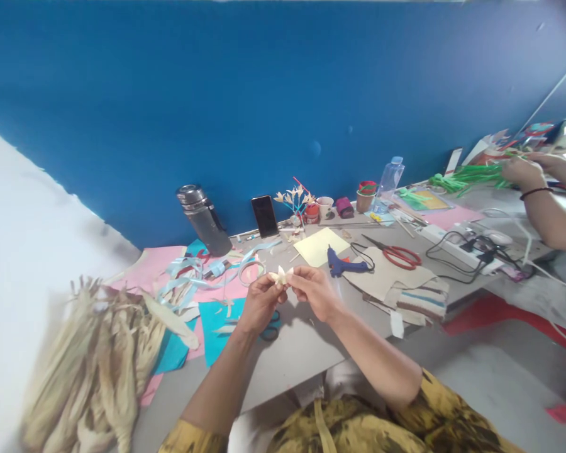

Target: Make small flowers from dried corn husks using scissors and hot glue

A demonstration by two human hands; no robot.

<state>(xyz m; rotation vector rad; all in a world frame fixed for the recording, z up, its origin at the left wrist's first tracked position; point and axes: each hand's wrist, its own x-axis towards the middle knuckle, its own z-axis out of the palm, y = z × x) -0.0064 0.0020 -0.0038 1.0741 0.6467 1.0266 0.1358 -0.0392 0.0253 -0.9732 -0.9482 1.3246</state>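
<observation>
Your Two Hands Pinched a Small Pale Flower (281, 275) Above the Bench (306, 346)

The white tag (397, 324) at the edge of the striped cloth (417, 301) was too small for you to read, as was any marking on the clear bottle (389, 182) by the blue wall (283, 94). Your left forearm and hand partly covered the dark-handled scissors (270, 331). The dried husks (108, 371) on your left ran out of view at the bottom, and the co-worker's arm (554, 214), near the green strips (471, 176), was cut off at the right. The flower's base was hard to make out behind your fingertips.

The grip of your left hand (260, 302) was closed on the flower's lower left; the grip of your right hand (317, 292) had thumb and finger together on its right side. Petals stuck up between them, well short of the blue glue gun (346, 263) to the right.
</observation>
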